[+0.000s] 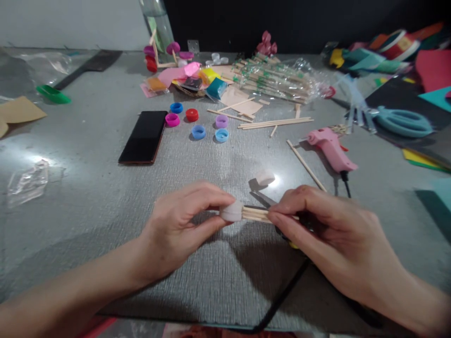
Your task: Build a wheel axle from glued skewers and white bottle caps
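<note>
Between the thumb and fingers of my left hand (188,216) is a white bottle cap (232,211). Several thin wooden sticks (255,214) run from the cap's right side, lying nearly level above the table. My right hand (317,230) pinches these sticks near their right end, which its fingers partly hide. Just behind the sticks, another white cap (265,178) rests on the table, with a dark pointed blade (264,198) between it and my right fingertips. A dark and yellow object under my right hand is mostly hidden.
Coloured caps (198,132) and a black phone (144,137) lie beyond my left hand. A pink glue gun (331,149), a loose stick (306,165) and blue scissors (403,122) are at right. Bagged sticks (278,80) lie at the back. A black cable (285,295) crosses the front edge.
</note>
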A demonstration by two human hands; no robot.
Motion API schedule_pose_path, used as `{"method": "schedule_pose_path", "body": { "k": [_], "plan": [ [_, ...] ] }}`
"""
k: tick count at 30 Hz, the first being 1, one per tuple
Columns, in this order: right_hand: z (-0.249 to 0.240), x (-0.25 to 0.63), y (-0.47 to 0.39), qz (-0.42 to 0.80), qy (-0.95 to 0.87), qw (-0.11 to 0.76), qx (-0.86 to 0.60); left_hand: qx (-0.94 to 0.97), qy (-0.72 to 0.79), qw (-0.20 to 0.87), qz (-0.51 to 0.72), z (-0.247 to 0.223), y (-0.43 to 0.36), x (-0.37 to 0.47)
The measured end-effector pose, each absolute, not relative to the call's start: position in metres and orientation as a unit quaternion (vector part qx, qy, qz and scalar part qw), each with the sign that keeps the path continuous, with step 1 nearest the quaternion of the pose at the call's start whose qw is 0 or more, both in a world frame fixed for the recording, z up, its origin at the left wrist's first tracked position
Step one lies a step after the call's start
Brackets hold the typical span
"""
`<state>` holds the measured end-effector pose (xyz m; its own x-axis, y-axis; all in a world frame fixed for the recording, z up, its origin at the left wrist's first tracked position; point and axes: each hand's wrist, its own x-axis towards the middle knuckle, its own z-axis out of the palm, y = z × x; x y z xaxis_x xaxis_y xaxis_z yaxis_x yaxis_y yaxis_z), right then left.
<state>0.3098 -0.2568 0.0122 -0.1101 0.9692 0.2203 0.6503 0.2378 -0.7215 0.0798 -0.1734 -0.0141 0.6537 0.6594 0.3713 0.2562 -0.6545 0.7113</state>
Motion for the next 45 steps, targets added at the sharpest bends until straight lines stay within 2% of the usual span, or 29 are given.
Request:
{"method": "schedule_pose_path", "body": {
  "k": [13, 20, 25, 45],
  "plan": [
    [-0.001, 0.311, -0.25, 0.278, -0.697, 0.323, -0.576, 0.884, 0.275, 0.27, 0.263, -0.017, -0.165, 0.081],
    [-0.009, 0.313, -0.248, 0.191, -0.777, 0.28, -0.531, 0.901, 0.262, 0.242, 0.246, -0.019, -0.16, 0.082],
    [-0.011, 0.312, -0.248, 0.14, -0.819, 0.251, -0.497, 0.901, 0.252, 0.26, 0.239, -0.021, -0.162, 0.083],
    [-0.012, 0.309, -0.251, 0.189, -0.799, 0.255, -0.51, 0.88, 0.276, 0.306, 0.237, -0.021, -0.169, 0.084]
  ]
}}
